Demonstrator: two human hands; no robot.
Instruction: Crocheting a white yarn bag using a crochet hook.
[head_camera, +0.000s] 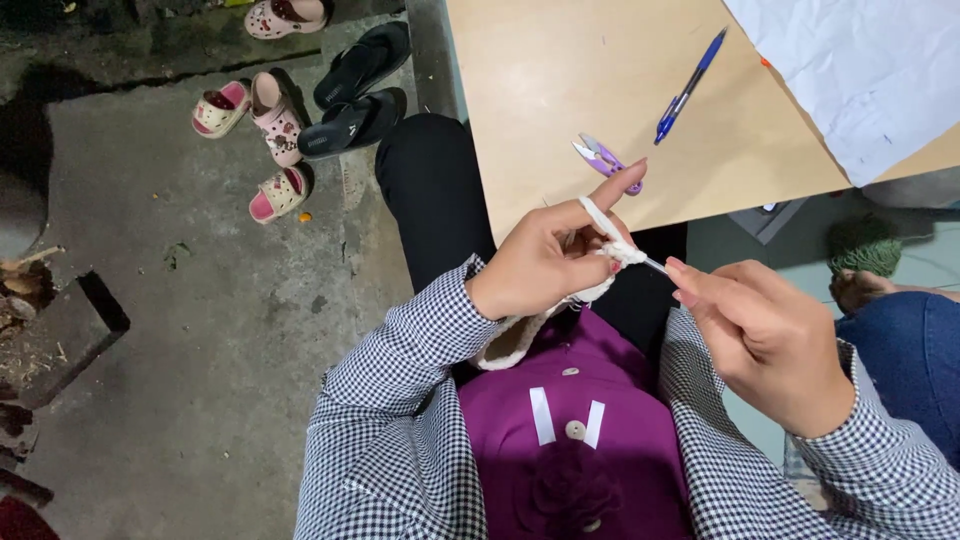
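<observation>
My left hand (545, 262) holds a piece of white crocheted work (515, 342) with white yarn (598, 218) looped over its raised forefinger. Close to it on the right, my right hand (765, 335) pinches a thin metal crochet hook (652, 264) whose tip sits in the white stitches between the two hands. Both hands hover above my lap, over black trousers and a purple top with checked sleeves. The hook's handle is hidden inside the right fist.
A light wooden table (560, 100) lies ahead with small purple thread snips (603, 160), a blue pen (689, 86) and a white sheet (870, 70). Several sandals (300, 110) lie on the concrete floor at left. Another person's denim-clad knee (905, 350) is at right.
</observation>
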